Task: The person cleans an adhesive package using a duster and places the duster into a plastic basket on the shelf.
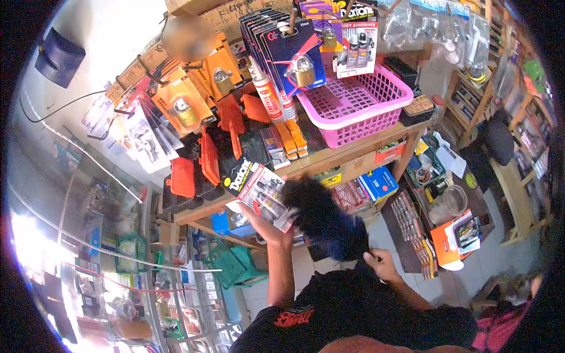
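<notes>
My left hand [268,226] is closed on a carded pack of Dextone epoxy adhesive [262,194], held up at a tilt in front of the table. Its printed front faces me. Lower and to the right, my right hand [384,264] has its fingers wrapped round the end of a dark, fluffy duster [318,209]. The duster's bushy head touches or overlaps the right edge of the pack; I cannot tell which. Most of its handle is hidden.
A pink plastic basket [359,112] stands on the wooden table [347,141]. Carded padlocks [183,112] hang from hooks beside orange-red boxes [209,157]. Another epoxy pack [356,50] hangs above the basket. A low table with a clear jar [452,201] is at right, glass shelving at left.
</notes>
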`<state>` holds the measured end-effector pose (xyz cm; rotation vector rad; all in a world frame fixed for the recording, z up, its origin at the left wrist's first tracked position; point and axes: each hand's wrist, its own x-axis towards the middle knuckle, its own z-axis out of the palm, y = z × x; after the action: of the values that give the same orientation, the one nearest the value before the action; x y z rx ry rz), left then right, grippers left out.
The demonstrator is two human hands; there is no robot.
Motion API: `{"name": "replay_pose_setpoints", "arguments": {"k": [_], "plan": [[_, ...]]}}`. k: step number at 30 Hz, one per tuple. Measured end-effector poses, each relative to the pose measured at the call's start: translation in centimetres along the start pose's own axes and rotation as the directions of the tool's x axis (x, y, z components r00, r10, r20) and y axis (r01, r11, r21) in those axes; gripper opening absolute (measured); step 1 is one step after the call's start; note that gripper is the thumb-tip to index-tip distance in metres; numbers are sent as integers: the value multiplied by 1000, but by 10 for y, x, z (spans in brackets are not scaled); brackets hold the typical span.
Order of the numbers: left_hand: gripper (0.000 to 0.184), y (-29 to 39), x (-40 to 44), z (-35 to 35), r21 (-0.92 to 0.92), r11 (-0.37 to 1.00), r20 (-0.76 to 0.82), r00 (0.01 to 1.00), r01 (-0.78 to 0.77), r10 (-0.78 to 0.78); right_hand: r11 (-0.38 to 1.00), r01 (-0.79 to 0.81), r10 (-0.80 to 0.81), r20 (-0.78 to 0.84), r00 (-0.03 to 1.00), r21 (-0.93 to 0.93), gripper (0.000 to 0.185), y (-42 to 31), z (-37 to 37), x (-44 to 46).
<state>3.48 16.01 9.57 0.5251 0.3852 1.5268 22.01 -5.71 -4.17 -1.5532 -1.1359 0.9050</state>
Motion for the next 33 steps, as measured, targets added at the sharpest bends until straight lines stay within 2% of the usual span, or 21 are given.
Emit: {"name": "replay_pose_setpoints", "arguments": {"k": [1, 3, 6, 8, 10, 13, 17, 18, 21, 22, 24, 27, 30, 33], "plan": [[70, -2, -2, 3, -30, 999, -67, 998, 12, -14, 1000, -1, 1, -18, 1000, -4, 37, 3, 1, -2], [70, -7, 1, -7, 71, 997, -80, 996, -33, 38, 1000, -12, 12, -6, 1000, 23, 39, 7, -1, -8], [69, -7, -9, -7, 82, 990, -223, 970, 115, -94, 999, -37, 39, -54, 998, 39, 38, 7, -5, -9], [68, -14, -24, 8, 190, 976, -180, 981, 109, -75, 998, -31, 35, -64, 997, 53, 36, -21, -11, -4], [68, -30, -22, -16, 251, 958, -120, 986, 139, -112, 1000, -22, 22, -65, 998, -4, 36, -19, -12, 0], [68, -50, -12, -44, 173, 975, -5, 990, 143, -144, 1000, -19, 18, -67, 998, -15, 36, -3, -8, -5], [62, -36, -12, -29, 178, 984, -99, 995, 11, 7, 997, -37, 38, 10, 999, -68, 38, 52, -8, -24], [61, -42, -7, -43, 139, 989, -109, 993, 55, -40, 999, -12, 10, -37, 999, -42, 46, 38, -2, -27], [68, -60, -16, -57, -112, 963, 170, 960, 243, -223, 999, 50, -51, -26, 998, -5, 45, 14, 5, -27], [69, -67, -23, -59, -102, 937, 239, 923, 333, -302, 1000, 26, -26, 19, 999, -3, 42, 18, 9, -25], [71, -79, -36, -68, -13, 871, 330, 824, 492, -461, 1000, 3, -3, -61, 998, -1, 41, 9, 15, -21], [73, -84, -39, -67, 106, 781, 402, 692, 616, -600, 998, -41, 46, -98, 994, 50, 36, 1, 18, -18], [76, -75, -28, -53, 42, 788, 456, 690, 614, -562, 998, -48, 49, -48, 998, 30, 34, 20, 14, -29], [78, -67, -13, -32, -176, 817, 515, 758, 549, -399, 996, -80, 83, -72, 994, 40, 34, 63, 17, -45]]}}
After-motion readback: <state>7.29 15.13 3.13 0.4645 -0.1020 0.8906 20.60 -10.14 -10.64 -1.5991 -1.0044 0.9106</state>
